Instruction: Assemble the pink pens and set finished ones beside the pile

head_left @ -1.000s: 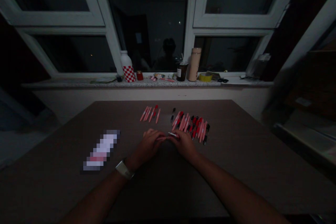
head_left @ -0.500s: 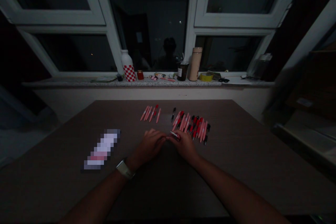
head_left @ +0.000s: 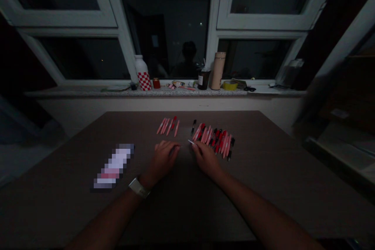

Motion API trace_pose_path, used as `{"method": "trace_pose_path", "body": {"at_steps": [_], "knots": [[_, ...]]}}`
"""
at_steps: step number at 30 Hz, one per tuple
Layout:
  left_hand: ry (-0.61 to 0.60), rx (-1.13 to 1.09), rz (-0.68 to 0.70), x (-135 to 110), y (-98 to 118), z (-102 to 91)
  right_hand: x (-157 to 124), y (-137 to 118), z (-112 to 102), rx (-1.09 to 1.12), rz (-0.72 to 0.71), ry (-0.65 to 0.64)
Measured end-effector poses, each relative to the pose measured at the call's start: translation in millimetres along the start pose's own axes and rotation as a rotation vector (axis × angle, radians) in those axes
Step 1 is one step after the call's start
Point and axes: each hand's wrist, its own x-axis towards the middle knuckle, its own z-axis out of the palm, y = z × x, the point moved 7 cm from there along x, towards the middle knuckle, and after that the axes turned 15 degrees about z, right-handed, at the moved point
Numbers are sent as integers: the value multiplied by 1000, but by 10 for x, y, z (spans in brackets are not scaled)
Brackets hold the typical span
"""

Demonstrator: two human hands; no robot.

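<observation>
Far left on the worktop, a pixelated object lies slantwise, its detail unreadable; it sits well apart from my left hand, with a wristwatch on that wrist; the left hand is curled, closed around a thin pen piece whose end pokes out to the right; how much of it lies inside my grip is hidden.

Ahead of the gap between my hands lies a small group of pink and red pens, side by side and slanted; my right hand pinches a pale pen piece, its tip pointing up and left; the two hands are apart, each on its own piece, so I read this as a two-handed step with the pieces separated.

Just right of that tip, a large cluster of pink, red and black pens crowds close; any forward reach with the right hand needs care here, since the cluster's near ends lie just beside my fingertips; the worktop runs on well past the cluster to the right, and its far edge stops short of the wall below the window sill.
</observation>
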Motion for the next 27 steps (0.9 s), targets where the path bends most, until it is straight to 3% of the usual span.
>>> {"method": "trace_pose_path", "body": {"at_steps": [10, 27], "knots": [[13, 1, 4, 11, 9, -25, -31, -27, 63, -258, -85, -44], [-8, 33, 13, 17, 18, -17, -38, -47, 98, -341, -55, -115]]}}
